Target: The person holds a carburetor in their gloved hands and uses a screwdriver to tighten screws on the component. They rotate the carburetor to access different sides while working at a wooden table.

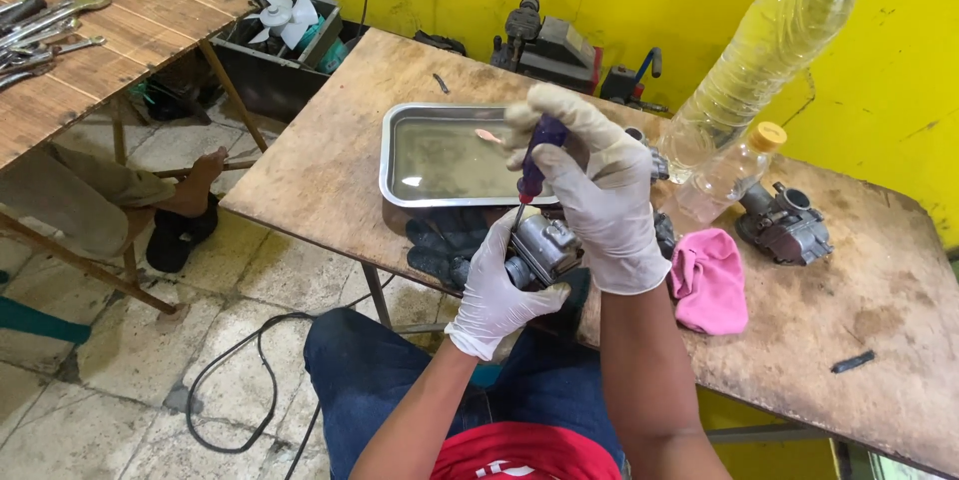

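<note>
My left hand (494,285), in a white glove, grips a grey metal carburetor (544,248) at the near edge of the wooden table (330,160). In my right hand (594,190), also gloved white, is a screwdriver with a purple handle (537,155), held upright. Its shaft points down into the top of the carburetor. Both hands hover just in front of a steel tray (395,185) filled with murky liquid.
Dark gloves (445,240) lie by the tray. A pink rag (709,280), a second carburetor (784,225), a large clear bottle (764,50) and a small bottle (729,175) sit to the right. Another person's leg (100,195) rests under a tool-laden bench (130,50) at left.
</note>
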